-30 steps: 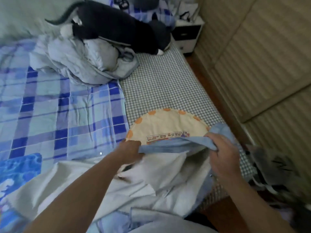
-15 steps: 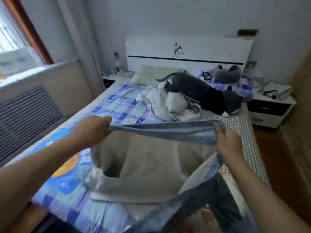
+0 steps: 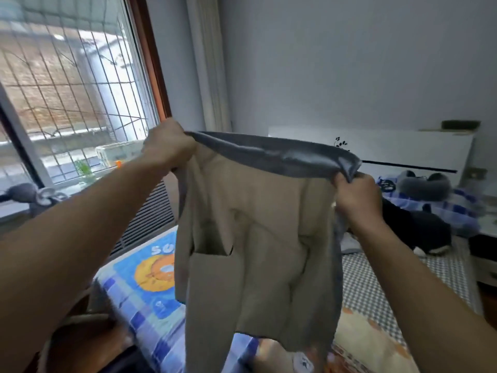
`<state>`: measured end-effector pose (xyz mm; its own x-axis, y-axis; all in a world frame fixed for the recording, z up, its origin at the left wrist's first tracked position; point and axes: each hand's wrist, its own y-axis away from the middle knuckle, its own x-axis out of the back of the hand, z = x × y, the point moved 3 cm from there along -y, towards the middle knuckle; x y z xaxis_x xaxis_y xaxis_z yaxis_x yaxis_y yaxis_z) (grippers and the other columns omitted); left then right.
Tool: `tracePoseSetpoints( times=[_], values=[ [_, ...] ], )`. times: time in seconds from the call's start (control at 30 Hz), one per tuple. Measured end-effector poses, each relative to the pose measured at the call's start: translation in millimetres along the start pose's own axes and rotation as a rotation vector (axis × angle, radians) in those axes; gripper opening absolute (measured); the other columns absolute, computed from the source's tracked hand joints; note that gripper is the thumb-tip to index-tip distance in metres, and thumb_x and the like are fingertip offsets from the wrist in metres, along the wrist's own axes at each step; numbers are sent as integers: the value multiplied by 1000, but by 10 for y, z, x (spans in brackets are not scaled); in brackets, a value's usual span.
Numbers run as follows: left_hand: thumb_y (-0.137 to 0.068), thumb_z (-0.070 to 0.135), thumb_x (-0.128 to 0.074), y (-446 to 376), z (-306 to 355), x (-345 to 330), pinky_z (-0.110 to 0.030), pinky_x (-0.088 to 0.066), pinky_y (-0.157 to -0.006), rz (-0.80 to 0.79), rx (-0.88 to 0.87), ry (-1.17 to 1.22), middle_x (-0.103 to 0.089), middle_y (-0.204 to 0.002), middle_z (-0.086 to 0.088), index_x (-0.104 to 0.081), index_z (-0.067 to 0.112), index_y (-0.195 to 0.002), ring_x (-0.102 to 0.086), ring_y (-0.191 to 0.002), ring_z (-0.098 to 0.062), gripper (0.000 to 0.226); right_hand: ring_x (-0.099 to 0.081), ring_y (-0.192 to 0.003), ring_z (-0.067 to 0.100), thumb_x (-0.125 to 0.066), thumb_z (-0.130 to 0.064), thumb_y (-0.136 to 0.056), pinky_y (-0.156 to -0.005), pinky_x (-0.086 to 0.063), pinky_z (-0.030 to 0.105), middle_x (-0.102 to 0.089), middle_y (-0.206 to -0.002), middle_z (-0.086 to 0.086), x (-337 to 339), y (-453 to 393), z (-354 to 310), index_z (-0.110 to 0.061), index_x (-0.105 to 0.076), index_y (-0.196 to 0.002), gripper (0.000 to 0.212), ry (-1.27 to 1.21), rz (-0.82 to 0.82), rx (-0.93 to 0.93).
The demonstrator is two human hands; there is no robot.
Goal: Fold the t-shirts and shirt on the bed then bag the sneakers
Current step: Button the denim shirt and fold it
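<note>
A beige shirt [image 3: 252,259] with a grey-blue collar band hangs in the air in front of me, stretched out between both hands above the bed [image 3: 139,297]. My left hand [image 3: 168,146] grips its top left corner. My right hand [image 3: 355,195] grips the top right corner. A chest pocket shows on the shirt's left side. The lower hem droops to the bed's near end. No sneakers or bag are in view.
A barred window [image 3: 72,87] and a radiator grille [image 3: 149,214] stand on the left. Behind the shirt are a white headboard [image 3: 390,149], a dark garment [image 3: 414,227] and a grey neck pillow [image 3: 425,184] on the bed. A bedside cabinet [image 3: 484,259] stands at the right edge.
Both hands have raised the shirt from the bed up to chest height and pulled it wide apart. My view has tilted up from the mattress toward the window and wall.
</note>
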<state>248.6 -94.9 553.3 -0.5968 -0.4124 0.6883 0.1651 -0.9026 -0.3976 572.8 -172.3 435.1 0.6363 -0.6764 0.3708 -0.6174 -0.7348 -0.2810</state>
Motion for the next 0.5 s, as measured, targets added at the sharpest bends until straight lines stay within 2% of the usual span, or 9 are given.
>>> tracePoseSetpoints(
  times=[0.07, 0.1, 0.17, 0.2, 0.27, 0.33, 0.4, 0.43, 0.5],
  values=[
    [-89, 3, -53, 290, 335, 126, -26, -54, -49, -255, 171, 669, -66, -77, -12, -64, 6, -93, -64, -57, -18, 12, -60, -76, 32, -51, -26, -103, -61, -41, 26, -63, -86, 18, 59, 59, -276, -2, -64, -102, 27, -135, -76, -71],
    [-90, 2, -51, 511, 466, 128, -24, -53, -49, -412, 193, 852, -65, -71, -9, -64, 7, -89, -62, -55, -16, 14, -56, -70, 28, -52, -25, -103, -54, -40, 25, -60, -81, 16, 59, 167, -403, -2, -62, -102, 24, -169, -190, -97],
    [-94, 0, -49, 916, 617, 24, -25, -56, -51, -595, 173, 930, -63, -75, -11, -66, 7, -93, -61, -58, -16, 19, -57, -71, 24, -55, -25, -103, -57, -40, 27, -60, -82, 13, 68, 397, -562, -6, -61, -98, 21, -277, -341, -108],
    [-96, -2, -50, 1040, 641, -53, -29, -58, -50, -601, 179, 938, -62, -79, -13, -66, 7, -95, -62, -57, -17, 18, -58, -73, 24, -55, -24, -103, -62, -42, 28, -61, -82, 12, 84, 485, -589, -9, -62, -92, 20, -372, -345, -102],
    [-96, -5, -54, 1111, 599, -179, -38, -59, -47, -440, 193, 1003, -61, -82, -13, -63, 7, -96, -67, -55, -18, 15, -60, -75, 24, -55, -22, -103, -70, -45, 32, -61, -78, 7, 236, 595, -646, -13, -61, -81, 24, -536, -176, -41],
    [-94, -5, -58, 1016, 478, -151, -46, -61, -52, -172, 187, 1092, -61, -94, -10, -57, 12, -113, -70, -69, -19, 26, -60, -79, 23, -54, -25, -102, -73, -42, 32, -60, -76, 1, 489, 552, -692, -12, -60, -81, 26, -452, 95, 75],
    [-91, -4, -58, 902, 340, -85, -38, -62, -57, 4, 101, 1026, -62, -105, -7, -52, 16, -124, -69, -77, -15, 40, -59, -87, 27, -51, -25, -101, -73, -37, 30, -60, -85, 4, 700, 435, -704, -15, -59, -90, 17, -282, 261, 143],
    [-91, -3, -59, 896, 291, -72, -31, -60, -57, 19, 74, 959, -64, -107, -7, -53, 17, -125, -69, -81, -15, 40, -59, -90, 29, -50, -23, -100, -72, -35, 31, -59, -90, 7, 744, 373, -660, -15, -57, -93, 13, -219, 279, 129],
    [-91, -2, -61, 960, 246, -143, -23, -58, -60, -59, 71, 894, -66, -103, -6, -58, 17, -120, -68, -89, -18, 35, -62, -93, 33, -49, -20, -95, -74, -38, 34, -60, -92, 9, 732, 319, -502, -16, -58, -94, 10, -204, 244, 85]
  ],
)
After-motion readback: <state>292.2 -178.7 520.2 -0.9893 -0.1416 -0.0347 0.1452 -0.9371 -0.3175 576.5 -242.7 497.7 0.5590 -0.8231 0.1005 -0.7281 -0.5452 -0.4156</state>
